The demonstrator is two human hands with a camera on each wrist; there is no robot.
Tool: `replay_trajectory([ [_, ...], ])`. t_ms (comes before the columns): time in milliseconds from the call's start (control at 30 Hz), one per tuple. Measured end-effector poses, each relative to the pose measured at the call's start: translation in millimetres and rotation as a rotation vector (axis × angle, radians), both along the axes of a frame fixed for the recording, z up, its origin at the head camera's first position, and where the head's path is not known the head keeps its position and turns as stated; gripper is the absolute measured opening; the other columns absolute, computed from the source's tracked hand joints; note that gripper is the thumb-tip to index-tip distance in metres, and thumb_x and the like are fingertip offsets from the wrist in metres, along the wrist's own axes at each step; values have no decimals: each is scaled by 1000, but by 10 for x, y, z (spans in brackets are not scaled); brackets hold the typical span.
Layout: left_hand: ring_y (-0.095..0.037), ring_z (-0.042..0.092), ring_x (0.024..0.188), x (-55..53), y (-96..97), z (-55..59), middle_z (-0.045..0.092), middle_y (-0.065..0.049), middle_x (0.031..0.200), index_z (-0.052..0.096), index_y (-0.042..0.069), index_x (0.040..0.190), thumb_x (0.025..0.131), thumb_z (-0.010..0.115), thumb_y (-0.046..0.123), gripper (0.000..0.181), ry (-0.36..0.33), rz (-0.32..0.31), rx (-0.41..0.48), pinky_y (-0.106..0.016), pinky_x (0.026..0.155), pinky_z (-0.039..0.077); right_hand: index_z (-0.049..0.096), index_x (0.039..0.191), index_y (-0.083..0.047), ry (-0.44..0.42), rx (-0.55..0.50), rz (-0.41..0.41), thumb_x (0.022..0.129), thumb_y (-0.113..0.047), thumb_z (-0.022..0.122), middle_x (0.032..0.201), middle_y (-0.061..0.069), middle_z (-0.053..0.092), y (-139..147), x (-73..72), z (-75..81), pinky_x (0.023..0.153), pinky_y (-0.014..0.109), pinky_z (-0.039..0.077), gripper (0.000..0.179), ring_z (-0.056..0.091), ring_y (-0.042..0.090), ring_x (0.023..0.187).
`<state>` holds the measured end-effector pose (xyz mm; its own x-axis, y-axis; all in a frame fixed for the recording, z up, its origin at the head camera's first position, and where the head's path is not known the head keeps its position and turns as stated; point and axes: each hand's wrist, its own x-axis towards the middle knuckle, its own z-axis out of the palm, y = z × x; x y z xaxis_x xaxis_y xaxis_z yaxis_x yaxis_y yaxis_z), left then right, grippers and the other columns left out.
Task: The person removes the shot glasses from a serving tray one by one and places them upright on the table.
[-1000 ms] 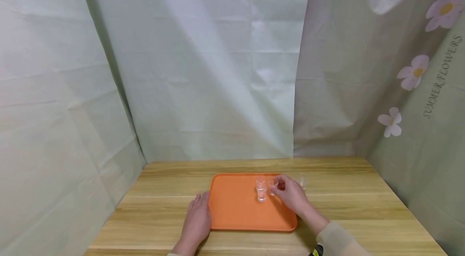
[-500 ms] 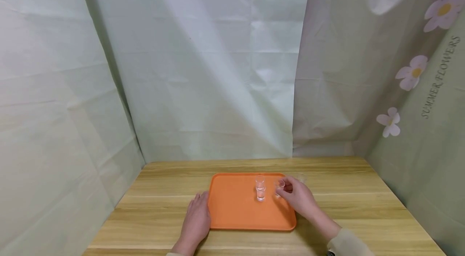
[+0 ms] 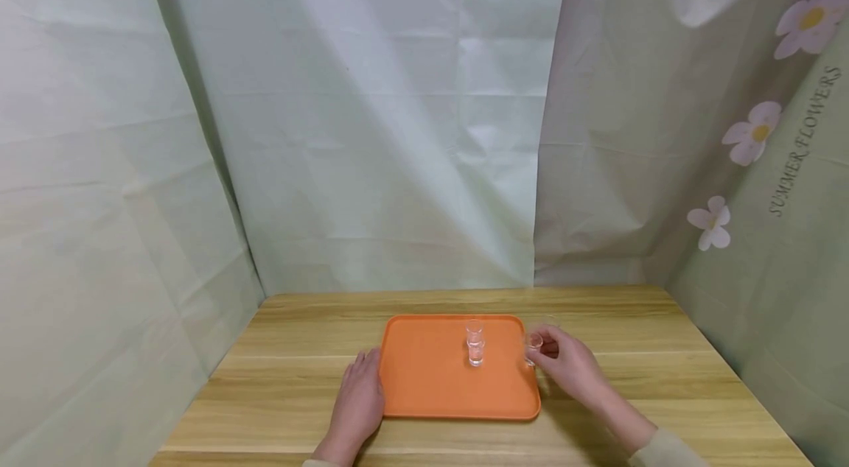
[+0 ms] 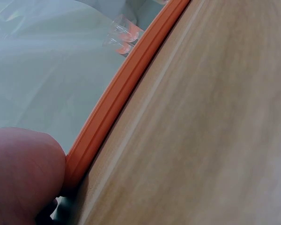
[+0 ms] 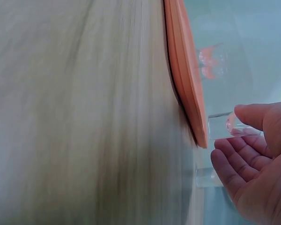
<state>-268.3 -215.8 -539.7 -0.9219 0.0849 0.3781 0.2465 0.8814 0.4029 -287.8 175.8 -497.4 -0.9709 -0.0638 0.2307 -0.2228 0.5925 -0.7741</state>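
An orange tray lies on the wooden table. My left hand rests along its left edge with straight fingers; in the left wrist view, a rounded part of that hand meets the tray's rim. Over the tray's right edge, my right hand pinches a small clear shot glass between thumb and fingers. The right wrist view shows this glass upheld beside the tray's corner. Two more shot glasses stand on the tray, a nearer one and a farther one.
Behind my right hand, another clear glass stands on the table, mostly hidden; it shows too as a glass in the right wrist view. Pale green cloth hangs around the back and sides.
My right hand has moved to the right with the shot glass, from beside the two glasses to the tray's right edge. The left hand and the tray have stayed in place.
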Motion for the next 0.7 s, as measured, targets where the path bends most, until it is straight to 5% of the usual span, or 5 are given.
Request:
replay_trajectory([
  [700, -56, 54, 143, 10, 7, 0, 63, -34, 146, 58, -16, 147, 104, 55, -6, 44, 32, -8, 0, -69, 123, 39, 73, 129, 0, 13, 93, -53, 102, -24, 82, 112, 5, 77, 548, 67, 148, 86, 34, 63, 37, 76, 25, 106],
])
